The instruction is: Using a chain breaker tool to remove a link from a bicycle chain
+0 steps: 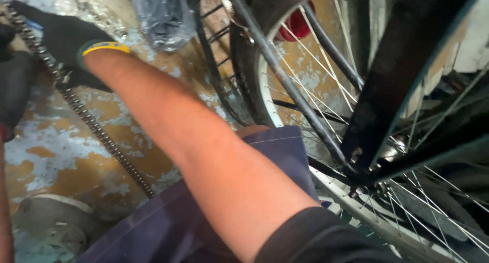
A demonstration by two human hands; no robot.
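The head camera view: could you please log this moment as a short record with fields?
Right hand: black glove with yellow cuff, grips the bicycle chain
Left hand: dark glove at the left edge, against the chain's upper end; grip unclear
Chain: hangs slanting down toward the lap over a worn painted floor
Bicycle wheel: spoked, pale rim, to the right
Red reflector: behind the spokes
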